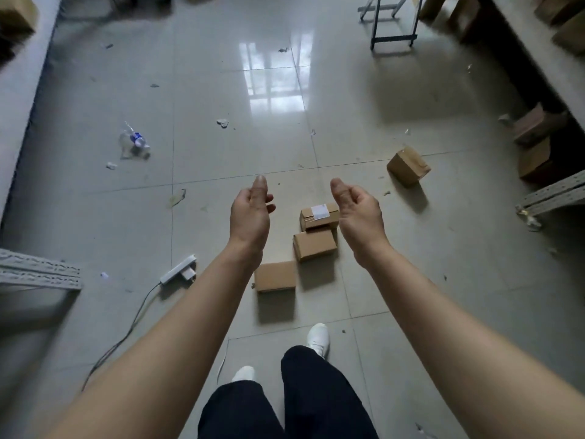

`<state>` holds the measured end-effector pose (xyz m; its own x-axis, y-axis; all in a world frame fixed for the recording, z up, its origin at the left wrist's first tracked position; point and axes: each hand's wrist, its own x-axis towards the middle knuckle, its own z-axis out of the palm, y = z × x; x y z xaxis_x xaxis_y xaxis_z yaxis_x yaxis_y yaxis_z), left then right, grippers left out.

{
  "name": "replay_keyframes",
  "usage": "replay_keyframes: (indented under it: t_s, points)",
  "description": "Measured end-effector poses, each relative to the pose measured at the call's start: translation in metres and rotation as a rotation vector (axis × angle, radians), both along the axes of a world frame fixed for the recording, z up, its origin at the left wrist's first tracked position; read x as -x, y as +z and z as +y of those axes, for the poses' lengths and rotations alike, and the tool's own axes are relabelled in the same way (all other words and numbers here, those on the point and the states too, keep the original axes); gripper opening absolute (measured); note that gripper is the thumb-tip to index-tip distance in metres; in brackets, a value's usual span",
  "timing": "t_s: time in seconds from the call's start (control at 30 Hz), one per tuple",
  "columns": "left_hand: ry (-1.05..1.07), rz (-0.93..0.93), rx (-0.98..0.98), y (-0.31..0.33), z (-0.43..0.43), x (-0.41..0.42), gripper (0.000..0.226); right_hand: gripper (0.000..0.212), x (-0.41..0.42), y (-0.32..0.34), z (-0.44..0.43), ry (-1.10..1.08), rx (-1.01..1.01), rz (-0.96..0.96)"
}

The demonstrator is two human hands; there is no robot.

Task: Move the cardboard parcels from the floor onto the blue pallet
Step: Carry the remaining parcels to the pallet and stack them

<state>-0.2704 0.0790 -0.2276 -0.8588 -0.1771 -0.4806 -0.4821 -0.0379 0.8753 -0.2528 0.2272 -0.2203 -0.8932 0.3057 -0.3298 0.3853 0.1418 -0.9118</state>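
Hands first: the bare left hand (251, 217) and the bare right hand (359, 213) reach forward with palms turned toward each other. Their fingers are relaxed and only loosely bent, and they hold nothing. That facing pose looks like preparation for taking a box between both palms (a judgement, not something shown).

Below and between the hands, on the glossy grey tiled floor (221, 90), sits the small brown cardboard parcel with a white label (319, 217). Its right end is hidden behind the right hand. No finger touches it, since both hands are raised clear of the floor.

Just nearer lies a plain brown cardboard parcel (314, 245), touching or almost touching the labelled one. Nearer and to the left is a flat brown cardboard parcel (274, 276). A tilted brown cardboard parcel (408, 165) rests apart, far right.

The blue pallet is not in view. A white power strip with a grey cable (179, 269) lies left of the parcels and could trip a foot.
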Motion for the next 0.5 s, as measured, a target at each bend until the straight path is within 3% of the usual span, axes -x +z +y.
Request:
replay_keyframes:
  t_s: [0.23, 0.5]
  points:
    - [0.084, -0.102, 0.051, -0.087, 0.025, 0.041, 0.031, 0.040, 0.053, -0.084, 0.031, 0.076, -0.058, -0.144]
    - [0.086, -0.219, 0.185, -0.241, -0.003, 0.069, 0.032, 0.040, 0.082, -0.241, 0.010, 0.176, -0.078, -0.290]
